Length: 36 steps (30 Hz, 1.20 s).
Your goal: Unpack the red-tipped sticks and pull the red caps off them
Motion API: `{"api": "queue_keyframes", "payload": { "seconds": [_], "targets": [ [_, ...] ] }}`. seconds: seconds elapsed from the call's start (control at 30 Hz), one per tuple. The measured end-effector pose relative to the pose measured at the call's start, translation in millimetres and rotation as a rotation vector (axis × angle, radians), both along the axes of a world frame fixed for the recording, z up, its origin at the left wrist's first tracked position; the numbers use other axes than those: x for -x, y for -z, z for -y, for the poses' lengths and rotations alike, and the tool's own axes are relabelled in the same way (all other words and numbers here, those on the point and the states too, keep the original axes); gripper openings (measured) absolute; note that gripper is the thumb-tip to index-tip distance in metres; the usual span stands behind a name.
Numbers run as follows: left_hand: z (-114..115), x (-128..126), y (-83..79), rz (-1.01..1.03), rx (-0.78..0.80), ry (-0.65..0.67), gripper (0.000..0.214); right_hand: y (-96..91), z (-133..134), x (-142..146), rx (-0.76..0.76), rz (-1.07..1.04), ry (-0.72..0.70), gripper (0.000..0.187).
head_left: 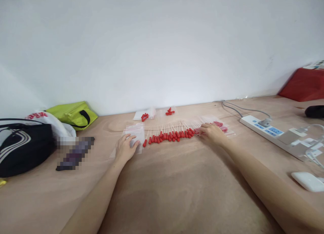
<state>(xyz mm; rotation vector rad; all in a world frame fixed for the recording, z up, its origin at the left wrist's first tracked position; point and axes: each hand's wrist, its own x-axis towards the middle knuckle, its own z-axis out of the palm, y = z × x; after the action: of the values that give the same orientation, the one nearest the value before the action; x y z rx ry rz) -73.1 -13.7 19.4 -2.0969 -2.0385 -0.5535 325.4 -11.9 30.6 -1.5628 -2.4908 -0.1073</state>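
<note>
A row of clear little bags with red capsule-shaped pieces point(172, 135) lies across the wooden table point(177, 186). My left hand point(125, 148) rests with fingers spread, flat on a stack of empty clear bags point(135, 132) at the row's left end. My right hand point(212, 133) lies knuckles up at the row's right end, fingers curled down onto the bags there; what the fingertips grip is hidden. Two more bags with red pieces point(144, 116) point(170, 111) lie farther back near the wall.
At the left sit a black bag point(22, 146), a white bag point(48, 121), a green pouch point(73, 114) and a blurred dark object point(74, 153). A white power strip with cables point(275, 134), a white device point(307, 181) and a red box point(303, 84) occupy the right.
</note>
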Motion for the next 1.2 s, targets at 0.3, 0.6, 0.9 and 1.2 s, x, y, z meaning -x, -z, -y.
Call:
{"api": "queue_keyframes", "payload": {
  "seconds": [0.3, 0.6, 0.9, 1.2],
  "targets": [
    [-4.3, 4.9, 10.4, 0.057, -0.043, 0.057, 0.033, -7.4, 0.9, -1.8, -0.116, -0.450, 0.218, 0.011],
    [1.9, -16.0, -4.9, 0.159, -0.302, 0.235, 0.030, -27.7, 15.4, 31.2, -0.128, -1.216, 0.194, 0.029],
    [51.7, -81.1, -28.0, 0.289, -0.053, 0.676, 0.030, 7.3, 52.9, 102.4, 0.796, -1.220, 0.115, 0.024],
    [71.9, -102.3, -2.9, 0.229, 0.275, 0.910, 0.051, 6.1, 12.7, 60.2, 0.247, -0.672, 0.375, 0.012]
  ]
}}
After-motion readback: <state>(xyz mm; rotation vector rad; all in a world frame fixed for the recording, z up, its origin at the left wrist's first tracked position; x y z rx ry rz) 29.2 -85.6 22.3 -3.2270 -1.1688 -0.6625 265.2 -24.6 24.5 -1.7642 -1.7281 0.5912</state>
